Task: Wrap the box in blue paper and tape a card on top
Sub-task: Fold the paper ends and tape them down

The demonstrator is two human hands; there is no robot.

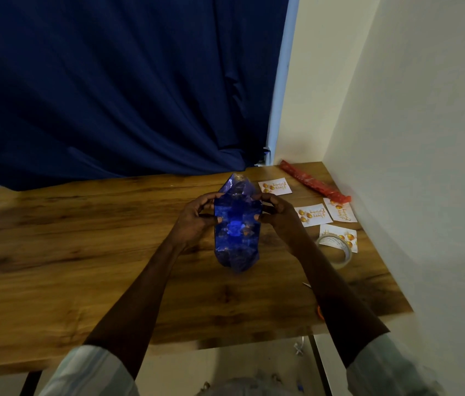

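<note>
Here, clasped from both sides above the wooden counter [83, 224]: the box [236, 224], already covered in shiny blue paper with both paper ends tapering to points. Left hand [194, 221] and right hand [278, 217] curled around its far half, thumbs pressed on top. Off to the right — four cards [313, 215], a tape roll [337, 251], a red roll [314, 182].

Box: wholly hidden under blue paper [236, 224]. Orange-handled item [320, 312]: mostly behind right forearm. Card [274, 186] lettering: illegible.
</note>
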